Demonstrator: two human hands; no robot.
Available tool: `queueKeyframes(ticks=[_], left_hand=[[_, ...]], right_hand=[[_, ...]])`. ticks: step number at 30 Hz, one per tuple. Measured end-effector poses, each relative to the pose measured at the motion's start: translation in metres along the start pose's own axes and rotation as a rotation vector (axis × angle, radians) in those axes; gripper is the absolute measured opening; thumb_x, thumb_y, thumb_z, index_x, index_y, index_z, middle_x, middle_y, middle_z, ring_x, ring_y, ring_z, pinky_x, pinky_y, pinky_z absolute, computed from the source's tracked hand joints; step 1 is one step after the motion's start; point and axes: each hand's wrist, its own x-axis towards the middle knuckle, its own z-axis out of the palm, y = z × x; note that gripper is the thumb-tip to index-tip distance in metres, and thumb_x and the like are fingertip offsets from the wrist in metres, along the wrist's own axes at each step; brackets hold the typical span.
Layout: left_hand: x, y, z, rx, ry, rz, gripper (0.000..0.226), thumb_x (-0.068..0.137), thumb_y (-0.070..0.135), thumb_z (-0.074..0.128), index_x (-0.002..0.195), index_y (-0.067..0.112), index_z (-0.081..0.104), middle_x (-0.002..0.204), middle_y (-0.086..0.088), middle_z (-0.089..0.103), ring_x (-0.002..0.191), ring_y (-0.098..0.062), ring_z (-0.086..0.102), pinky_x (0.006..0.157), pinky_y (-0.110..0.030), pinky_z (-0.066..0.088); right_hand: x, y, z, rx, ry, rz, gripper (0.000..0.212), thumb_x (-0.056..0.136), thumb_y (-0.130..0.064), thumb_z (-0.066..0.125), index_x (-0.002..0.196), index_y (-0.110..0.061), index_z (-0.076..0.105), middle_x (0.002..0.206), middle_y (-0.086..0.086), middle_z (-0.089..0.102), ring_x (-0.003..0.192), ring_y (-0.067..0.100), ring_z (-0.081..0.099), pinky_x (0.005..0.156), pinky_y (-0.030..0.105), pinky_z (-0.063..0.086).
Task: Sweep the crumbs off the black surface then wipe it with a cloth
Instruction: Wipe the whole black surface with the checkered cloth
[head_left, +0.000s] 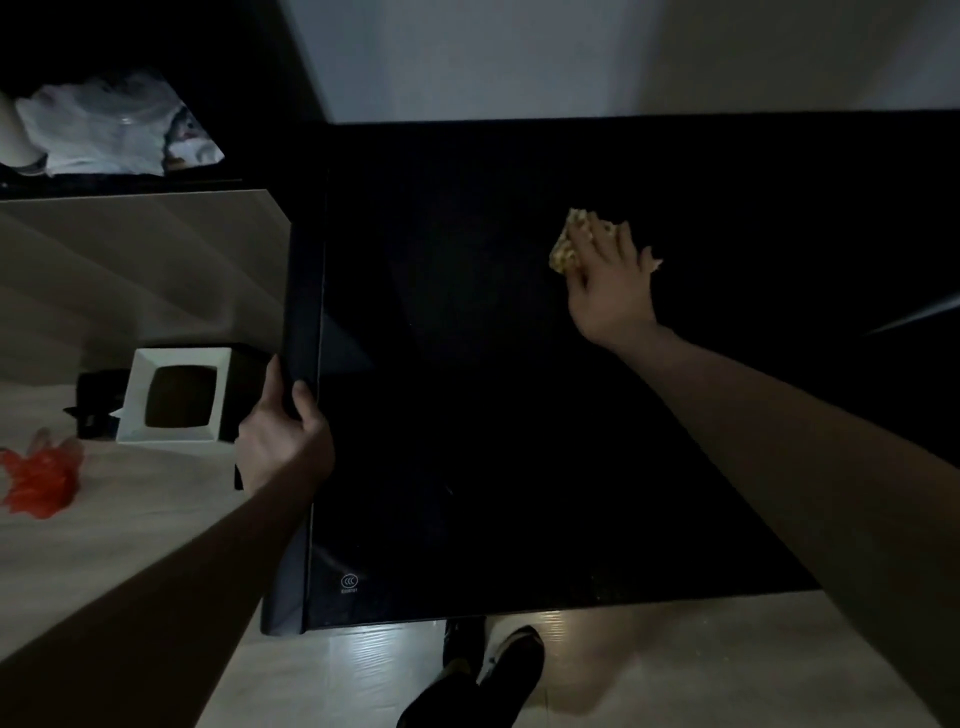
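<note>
A glossy black surface (493, 415) fills the middle of the view. My right hand (610, 283) lies flat on a yellowish cloth (566, 247) at the far right part of the surface, fingers spread and pressing it down. My left hand (283, 434) grips the left edge of the surface, thumb on the outer side and fingers curled over the rim. I can see no crumbs on the dark surface in this dim light.
A white box (176, 397) with a dark window stands on the floor to the left, by a red plastic bag (41, 480). White cloths (104, 130) lie on a shelf at upper left. My feet (488, 670) show below the front edge.
</note>
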Motion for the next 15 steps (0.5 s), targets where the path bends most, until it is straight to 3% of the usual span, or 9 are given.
queueKeyframes(ticks=[3,9,12,15], left_hand=[[0.0,0.002,0.0,0.009,0.004,-0.009,0.052,0.103,0.043,0.037,0.154,0.035,0.034,0.125,-0.019,0.069,0.115,-0.042,0.064,0.095,-0.049,0.052],[0.002,0.002,-0.003,0.023,-0.018,-0.025,0.054,0.102,0.047,0.033,0.155,0.038,0.029,0.117,-0.018,0.072,0.107,-0.042,0.067,0.09,-0.051,0.055],[0.0,0.002,-0.004,0.008,-0.028,-0.027,0.056,0.1,0.05,0.032,0.155,0.039,0.027,0.12,-0.017,0.071,0.108,-0.041,0.067,0.091,-0.052,0.055],[0.0,0.002,-0.005,0.007,-0.029,-0.037,0.059,0.099,0.055,0.03,0.156,0.039,0.023,0.122,-0.018,0.07,0.11,-0.041,0.066,0.093,-0.054,0.055]], right_hand=[[-0.043,-0.022,0.021,-0.006,0.023,-0.15,0.065,0.097,-0.028,0.043,0.161,-0.026,0.029,0.168,0.002,0.027,0.156,0.034,0.02,0.126,0.057,0.013],[-0.204,-0.037,0.028,0.1,-0.165,-0.442,0.073,0.091,-0.017,0.052,0.16,-0.023,0.031,0.17,-0.003,0.02,0.159,0.025,0.014,0.126,0.056,0.013],[-0.287,-0.02,0.028,0.18,-0.21,-0.53,0.068,0.092,-0.012,0.05,0.158,-0.026,0.037,0.17,-0.006,0.023,0.158,0.022,0.017,0.126,0.048,0.018],[-0.328,-0.005,0.026,0.239,-0.242,-0.601,0.05,0.107,-0.025,0.033,0.156,-0.034,0.039,0.168,-0.013,0.025,0.156,0.015,0.025,0.121,0.04,0.028]])
